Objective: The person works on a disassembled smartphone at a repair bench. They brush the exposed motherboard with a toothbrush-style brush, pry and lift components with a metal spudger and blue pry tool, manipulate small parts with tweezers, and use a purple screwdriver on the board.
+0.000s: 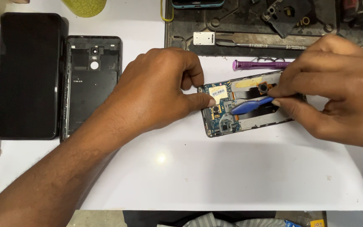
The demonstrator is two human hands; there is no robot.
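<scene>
My left hand (156, 90) is curled, its thumb pressing the edge of the opened phone (248, 105) lying on the white tabletop (190, 168). My right hand (332, 84) pinches a blue pry tool (251, 106), its tip on the circuit board. The removed back cover (92, 80) lies well to the left.

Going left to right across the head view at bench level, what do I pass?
Black phone lying flat → black back cover, inside up → left hand pressing the opened phone's circuit board → blue pry tool → right hand gripping that tool.
</scene>
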